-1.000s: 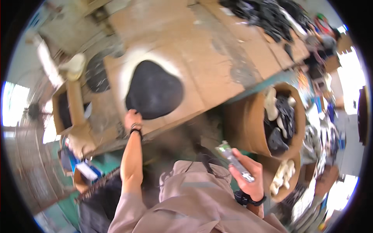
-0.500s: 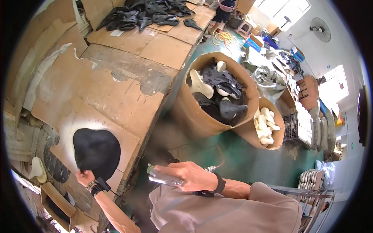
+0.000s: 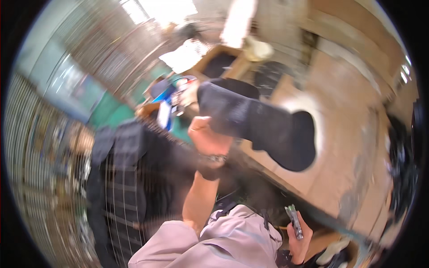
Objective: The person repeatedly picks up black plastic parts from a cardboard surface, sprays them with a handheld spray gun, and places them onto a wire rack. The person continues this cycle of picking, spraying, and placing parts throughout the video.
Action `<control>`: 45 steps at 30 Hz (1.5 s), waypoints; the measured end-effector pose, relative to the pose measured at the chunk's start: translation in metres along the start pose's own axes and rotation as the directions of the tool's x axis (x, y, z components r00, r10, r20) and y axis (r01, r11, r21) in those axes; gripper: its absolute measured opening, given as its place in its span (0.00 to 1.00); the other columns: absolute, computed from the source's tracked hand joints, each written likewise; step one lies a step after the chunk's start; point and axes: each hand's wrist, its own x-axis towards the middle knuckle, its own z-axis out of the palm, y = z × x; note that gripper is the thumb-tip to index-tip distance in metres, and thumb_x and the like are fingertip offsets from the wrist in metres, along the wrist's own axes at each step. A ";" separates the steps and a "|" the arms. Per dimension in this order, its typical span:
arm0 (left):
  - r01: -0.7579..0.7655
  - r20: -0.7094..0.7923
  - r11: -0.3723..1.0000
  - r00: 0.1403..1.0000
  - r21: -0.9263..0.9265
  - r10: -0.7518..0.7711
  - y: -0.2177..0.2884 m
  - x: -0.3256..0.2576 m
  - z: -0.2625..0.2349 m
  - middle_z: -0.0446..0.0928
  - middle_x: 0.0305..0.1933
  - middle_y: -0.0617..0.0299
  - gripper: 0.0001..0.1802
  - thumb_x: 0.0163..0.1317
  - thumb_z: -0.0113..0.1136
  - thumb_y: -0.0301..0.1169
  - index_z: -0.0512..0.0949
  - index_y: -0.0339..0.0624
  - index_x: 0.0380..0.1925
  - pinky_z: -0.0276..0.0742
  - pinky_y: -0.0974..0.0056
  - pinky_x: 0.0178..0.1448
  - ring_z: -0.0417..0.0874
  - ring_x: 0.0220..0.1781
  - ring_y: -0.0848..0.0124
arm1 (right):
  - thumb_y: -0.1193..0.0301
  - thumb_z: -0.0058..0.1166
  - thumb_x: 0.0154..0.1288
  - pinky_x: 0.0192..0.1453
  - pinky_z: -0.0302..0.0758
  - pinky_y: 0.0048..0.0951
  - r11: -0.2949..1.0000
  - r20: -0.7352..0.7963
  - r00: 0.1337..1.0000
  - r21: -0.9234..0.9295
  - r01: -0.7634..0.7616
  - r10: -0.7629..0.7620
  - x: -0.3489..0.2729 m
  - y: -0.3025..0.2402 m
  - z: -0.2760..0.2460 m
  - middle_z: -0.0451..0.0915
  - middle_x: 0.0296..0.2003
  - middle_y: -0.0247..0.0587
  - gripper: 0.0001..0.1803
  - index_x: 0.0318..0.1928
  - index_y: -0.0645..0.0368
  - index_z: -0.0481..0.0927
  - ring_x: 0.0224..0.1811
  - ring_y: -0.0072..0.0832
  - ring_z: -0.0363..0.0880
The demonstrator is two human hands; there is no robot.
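Observation:
The picture is heavily blurred. My left hand [image 3: 206, 137] is raised and closed on the near edge of a flat black piece [image 3: 232, 109], held above the cardboard-covered table [image 3: 353, 134]. Past the piece lies a black sprayed patch [image 3: 297, 145] with a white halo; where the piece ends and the patch begins is unclear. My right hand [image 3: 298, 239] is low by my body, wrapped around a slim grey-green tool [image 3: 293, 221] that points upward. A dark band sits on my left wrist.
A black wire crate [image 3: 120, 183] stands at lower left. Beyond the left hand are blue items [image 3: 163, 96], a wooden box [image 3: 219, 62] and a pale round object [image 3: 257, 49]. Black pieces [image 3: 402, 169] pile at the right edge; pale shapes [image 3: 335, 252] lie bottom right.
The view has swung round sharply. My left hand, earlier at the edge of the black patch, now holds a black piece lifted off the table. My right hand keeps the tool.

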 end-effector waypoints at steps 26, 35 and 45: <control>-0.510 -0.040 -0.480 -0.714 0.714 0.699 0.271 -0.731 -0.020 0.81 0.55 0.51 0.28 0.38 0.52 0.23 0.80 0.31 0.46 0.73 0.46 0.71 0.80 0.60 0.51 | 0.69 0.55 0.71 0.57 0.75 0.35 0.707 0.922 0.376 -0.327 0.627 0.093 0.063 -0.102 0.167 0.84 0.53 0.44 0.20 0.62 0.57 0.79 0.50 0.35 0.81; 0.384 0.289 0.491 -0.921 0.782 0.260 0.210 -0.784 -0.140 0.67 0.67 0.41 0.52 0.41 0.63 0.19 0.56 0.38 0.73 0.70 0.51 0.70 0.75 0.62 0.49 | 0.69 0.55 0.72 0.57 0.74 0.33 0.708 0.970 0.074 0.117 0.697 -0.234 0.052 -0.102 0.191 0.84 0.54 0.44 0.22 0.64 0.55 0.78 0.51 0.37 0.81; 0.717 0.574 0.669 -0.470 -0.194 0.671 0.189 -0.768 -0.137 0.75 0.61 0.41 0.23 0.58 0.59 0.35 0.80 0.34 0.52 0.67 0.49 0.71 0.72 0.68 0.49 | 0.75 0.58 0.60 0.48 0.78 0.31 0.848 0.870 0.431 -0.029 0.530 -0.240 0.061 -0.057 0.161 0.85 0.40 0.52 0.26 0.60 0.65 0.78 0.38 0.35 0.84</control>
